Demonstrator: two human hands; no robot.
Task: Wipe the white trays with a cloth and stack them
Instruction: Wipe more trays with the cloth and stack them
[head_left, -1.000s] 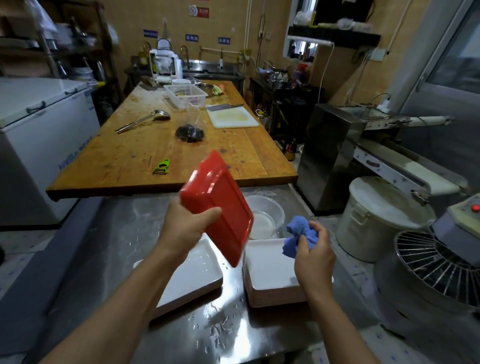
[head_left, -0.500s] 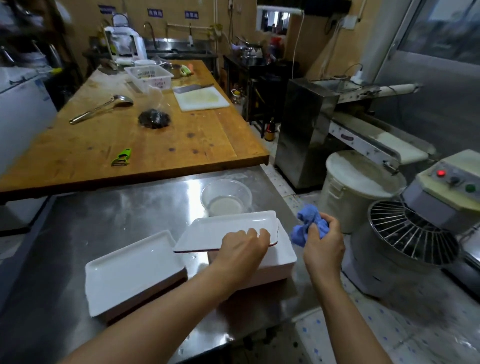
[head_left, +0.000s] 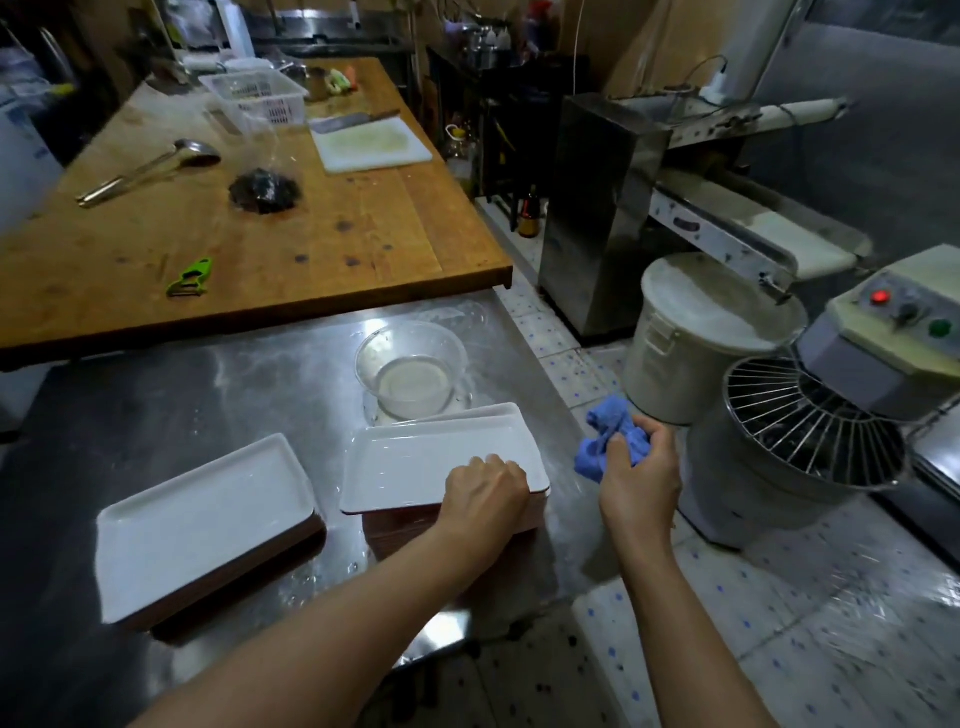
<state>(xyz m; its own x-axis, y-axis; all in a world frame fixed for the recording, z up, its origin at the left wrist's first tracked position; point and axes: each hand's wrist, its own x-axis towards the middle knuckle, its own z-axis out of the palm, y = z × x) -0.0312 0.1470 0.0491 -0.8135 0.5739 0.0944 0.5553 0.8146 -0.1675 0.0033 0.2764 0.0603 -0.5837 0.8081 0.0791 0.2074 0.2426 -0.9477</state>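
Note:
A white tray with a red underside lies on top of a stack of white trays near the right end of the steel table. My left hand grips that top tray at its near right corner, fingers curled over the rim. To the left, another white tray sits flat on the steel, on a low pile. My right hand is out past the table's right edge, over the floor, clutching a bunched blue cloth.
A clear bowl with a little liquid stands just behind the stack. The wooden table beyond carries a green peeler, ladle, basket and cutting board. A lidded bucket and dough mixer stand at the right.
My left hand has turned the red-backed tray white side up and brought it down flat onto the stack. My right hand with the cloth has stayed to the right.

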